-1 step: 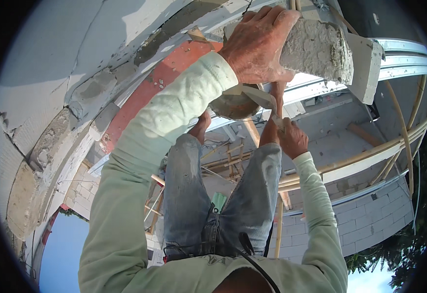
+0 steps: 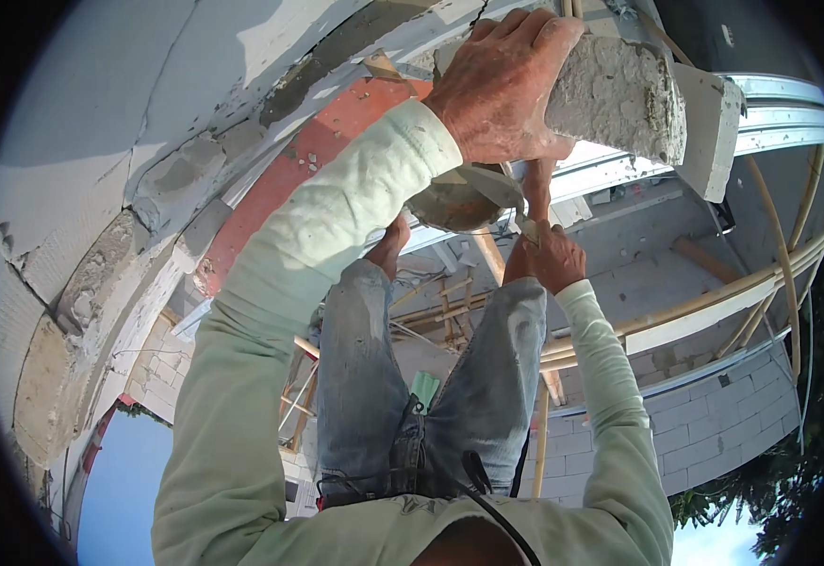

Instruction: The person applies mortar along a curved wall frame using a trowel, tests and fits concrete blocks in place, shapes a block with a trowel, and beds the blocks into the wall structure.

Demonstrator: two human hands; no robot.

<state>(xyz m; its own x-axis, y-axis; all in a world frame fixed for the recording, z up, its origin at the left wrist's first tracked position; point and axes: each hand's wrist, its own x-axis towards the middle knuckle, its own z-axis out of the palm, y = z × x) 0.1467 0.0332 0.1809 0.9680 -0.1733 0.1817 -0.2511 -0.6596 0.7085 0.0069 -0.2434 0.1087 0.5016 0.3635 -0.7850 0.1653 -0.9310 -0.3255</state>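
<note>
My left hand point(image 2: 502, 90) is closed on the edge of a grey block point(image 2: 615, 99), whose near face is coated with rough mortar. Below that hand, my right hand point(image 2: 555, 259) grips the handle of a trowel point(image 2: 492, 185). The trowel's metal blade points up and left, over a round mortar-stained bowl point(image 2: 450, 217). My left hand and sleeve hide part of the bowl. Another pale block point(image 2: 709, 137) stands tilted against the right end of the coated one.
A red beam point(image 2: 313, 141) and broken, cracked masonry point(image 2: 101, 264) run along the left. Metal channels point(image 2: 775, 113) extend to the right. My bare feet straddle the bowl. Bamboo poles point(image 2: 695, 316) cross above a much lower level, with a block wall point(image 2: 714, 434) beyond.
My right hand has shifted slightly left and up, moving the trowel blade a little further over the bowl. My left hand stays on the block.
</note>
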